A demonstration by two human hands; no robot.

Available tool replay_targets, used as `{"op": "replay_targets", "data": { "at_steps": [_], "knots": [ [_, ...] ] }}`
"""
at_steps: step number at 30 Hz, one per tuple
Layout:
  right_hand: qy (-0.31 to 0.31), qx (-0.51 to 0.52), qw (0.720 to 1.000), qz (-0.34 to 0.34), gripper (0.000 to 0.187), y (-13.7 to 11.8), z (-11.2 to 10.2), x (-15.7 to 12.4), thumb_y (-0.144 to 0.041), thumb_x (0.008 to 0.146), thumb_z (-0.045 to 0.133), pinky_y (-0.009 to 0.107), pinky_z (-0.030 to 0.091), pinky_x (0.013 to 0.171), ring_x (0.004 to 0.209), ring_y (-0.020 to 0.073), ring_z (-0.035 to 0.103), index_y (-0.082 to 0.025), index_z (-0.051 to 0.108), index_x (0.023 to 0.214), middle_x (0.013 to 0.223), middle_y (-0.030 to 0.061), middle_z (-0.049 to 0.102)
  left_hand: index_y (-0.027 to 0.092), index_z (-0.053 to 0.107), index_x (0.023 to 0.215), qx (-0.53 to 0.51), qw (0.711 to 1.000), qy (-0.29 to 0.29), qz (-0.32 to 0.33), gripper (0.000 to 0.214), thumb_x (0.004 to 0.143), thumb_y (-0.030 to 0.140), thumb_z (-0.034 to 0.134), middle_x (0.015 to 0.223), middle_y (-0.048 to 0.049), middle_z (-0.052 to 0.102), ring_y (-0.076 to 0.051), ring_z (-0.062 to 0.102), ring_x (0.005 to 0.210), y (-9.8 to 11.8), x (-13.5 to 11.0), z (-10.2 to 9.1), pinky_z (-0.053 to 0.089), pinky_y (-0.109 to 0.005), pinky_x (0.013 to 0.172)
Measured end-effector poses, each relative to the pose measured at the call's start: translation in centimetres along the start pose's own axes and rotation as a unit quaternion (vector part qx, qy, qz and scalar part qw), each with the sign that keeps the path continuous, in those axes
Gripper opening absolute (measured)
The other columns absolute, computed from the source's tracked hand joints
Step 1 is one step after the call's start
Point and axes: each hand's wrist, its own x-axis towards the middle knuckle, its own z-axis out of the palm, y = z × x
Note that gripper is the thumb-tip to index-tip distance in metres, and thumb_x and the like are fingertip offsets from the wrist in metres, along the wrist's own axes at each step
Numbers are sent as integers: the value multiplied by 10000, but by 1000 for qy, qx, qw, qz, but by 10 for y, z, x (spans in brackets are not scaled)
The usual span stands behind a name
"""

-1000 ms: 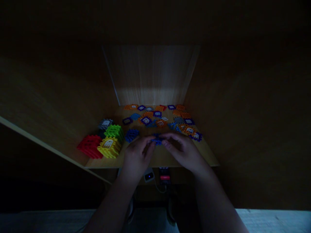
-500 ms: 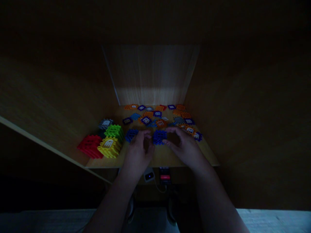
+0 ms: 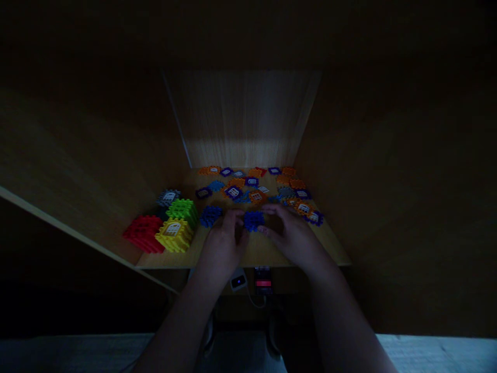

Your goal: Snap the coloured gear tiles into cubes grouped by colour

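Observation:
A small stack of dark blue notched-edge plastic building tiles (image 3: 253, 220) is between my hands near the front of the wooden shelf. My right hand (image 3: 295, 237) pinches its right side, index finger at the far corner and thumb at the near one. At the left side, the curled fingers of my left hand (image 3: 225, 242) press against the stack's edge. Just beyond my left hand lies another pile of blue tiles (image 3: 210, 216), partly covered by that hand.
Stacks of red tiles (image 3: 144, 234), yellow tiles (image 3: 174, 234), green tiles (image 3: 181, 211) and grey tiles (image 3: 169, 197) stand at the left. Loose orange tiles (image 3: 257, 197) and others lie scattered behind. Below the shelf edge are a phone (image 3: 263, 283) and a white device (image 3: 238, 281) with a cable.
The blue stack between my hands has shifted slightly left, against my left fingers. My right hand has moved a little left with it.

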Motion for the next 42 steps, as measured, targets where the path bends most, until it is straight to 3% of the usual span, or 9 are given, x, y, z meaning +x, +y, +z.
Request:
{"op": "replay_targets", "data": {
  "at_steps": [25,33,37,40,42],
  "knots": [
    [-13,-28,999,-19,326,4,2,0,-341,1001,758,491,556,1076,1225,299,716,-263,669,1305,1308,85,766,266,586,1239,-3,1000,-9,-5,365,941,80,684,1045,-19,770,-239,765,995,-2,0,2,613,-389,888],
    [2,-57,998,-17,509,3,4,-2,-342,931,806,538,537,1116,1295,340,680,-256,633,1402,1380,119,738,249,585,1239,-6,1000,7,8,364,926,72,645,1079,-46,762,-252,752,1025,-2,-2,1,609,-413,903],
    [-10,-64,998,-7,527,4,6,-3,-296,914,800,535,537,1117,1298,341,676,-246,618,1406,1381,122,735,227,610,1142,11,997,46,68,237,933,122,648,1006,-44,757,-236,744,948,3,-7,-3,584,-373,832],
    [-21,-60,998,-3,538,6,6,-2,-282,925,782,513,550,1097,1266,328,689,-238,595,1428,1341,124,741,226,616,941,44,981,47,182,55,986,194,615,793,-4,701,-189,694,737,6,-14,-5,513,-325,673],
    [-23,-59,998,-4,541,6,6,-2,-272,929,776,504,555,1087,1244,317,696,-240,586,1434,1313,119,746,229,590,815,75,959,28,273,182,996,212,598,681,15,647,-167,638,626,9,-18,-4,456,-325,596]
  ]
}}
